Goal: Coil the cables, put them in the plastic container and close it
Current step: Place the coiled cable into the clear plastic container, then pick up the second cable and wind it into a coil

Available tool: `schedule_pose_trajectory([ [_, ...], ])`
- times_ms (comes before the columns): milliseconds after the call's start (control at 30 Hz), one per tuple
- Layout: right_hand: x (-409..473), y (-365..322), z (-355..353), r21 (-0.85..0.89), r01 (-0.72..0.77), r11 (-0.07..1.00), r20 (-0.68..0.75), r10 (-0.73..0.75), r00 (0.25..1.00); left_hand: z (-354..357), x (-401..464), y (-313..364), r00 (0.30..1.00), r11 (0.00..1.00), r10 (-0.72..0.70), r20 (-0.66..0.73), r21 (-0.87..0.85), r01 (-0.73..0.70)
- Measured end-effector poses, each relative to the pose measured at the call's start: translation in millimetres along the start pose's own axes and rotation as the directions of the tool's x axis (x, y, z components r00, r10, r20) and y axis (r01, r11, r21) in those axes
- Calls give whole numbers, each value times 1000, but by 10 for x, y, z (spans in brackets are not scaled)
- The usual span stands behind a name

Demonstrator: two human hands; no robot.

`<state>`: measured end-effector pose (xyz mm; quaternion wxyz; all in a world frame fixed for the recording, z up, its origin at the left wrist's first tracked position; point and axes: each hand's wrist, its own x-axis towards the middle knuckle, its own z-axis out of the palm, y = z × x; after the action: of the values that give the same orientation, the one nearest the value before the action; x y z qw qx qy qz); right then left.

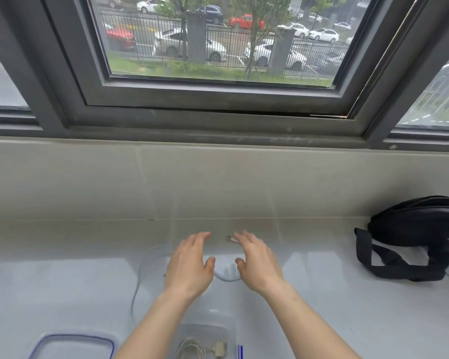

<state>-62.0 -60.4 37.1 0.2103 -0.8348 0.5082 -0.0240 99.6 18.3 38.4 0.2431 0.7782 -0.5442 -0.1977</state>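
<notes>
Fingers of both hands are spread and slightly curved, gripping nothing: the left hand (189, 265) and the right hand (257, 263) hover side by side, palms down, over a pale countertop (62, 281) below a window (218, 47). A thin whitish cable (226, 277) lies loose on the surface under and between them; one loop shows in the gap between the thumbs, another stretch curves out past the left hand and runs back along the left forearm, and its small metal-tipped plug (230, 238) rests just beside the right fingertips. Whether any finger touches the cable cannot be told. At the bottom edge, between the forearms, sits a clear plastic container (205, 330), open, with a coiled light cable (191, 348) and a beige connector (220, 348) already inside. Its lid (73, 345), clear with a blue rim, lies flat on the countertop to the left of the container, apart from it. A black bag (420, 224) with a looped strap rests at the far right of the countertop, well apart from the hands. No brand, label or legible writing shows on the container, lid, cables or bag.
</notes>
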Motion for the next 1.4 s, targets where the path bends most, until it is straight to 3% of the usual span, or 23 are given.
schedule_pose_trajectory([
  [267, 165, 367, 329, -294, 202, 934, 207, -144, 968, 531, 302, -174, 937, 949, 115, 331, 243, -203],
  [400, 146, 495, 513, -342, 239, 909, 257, -154, 954, 718, 338, -225, 881, 894, 123, 456, 334, -298],
  [733, 32, 608, 655, -354, 271, 895, 147, -233, 961, 794, 257, -237, 895, 841, 155, 419, 419, -342],
  [800, -10, 604, 600, -274, 263, 925, 136, -233, 963, 734, 226, -214, 913, 858, 163, 375, 402, -318],
  [900, -49, 544, 399, -44, 129, 991, 17, -129, 992, 563, 185, -161, 954, 932, 178, 241, 270, -242],
  [1000, -78, 398, 142, 248, 11, 969, -37, -2, 999, 329, 158, -25, 976, 975, 168, 136, 124, -185],
  [1100, -97, 158, -214, 568, -4, 823, -119, 86, 989, 57, 140, 184, 980, 980, 196, 37, -26, -195],
  [1200, -134, -76, -657, 735, 92, 671, -181, 64, 981, -275, 110, 452, 978, 965, 174, -116, -179, -193],
  [1300, -253, -264, -1113, 888, 126, 441, -128, -24, 991, -655, 62, 746, 950, 923, 159, -268, -302, -240],
  [1400, -453, -408, -1493, 906, 171, 387, -111, -171, 979, -1070, 2, 1051, 905, 864, 159, -394, -388, -320],
])
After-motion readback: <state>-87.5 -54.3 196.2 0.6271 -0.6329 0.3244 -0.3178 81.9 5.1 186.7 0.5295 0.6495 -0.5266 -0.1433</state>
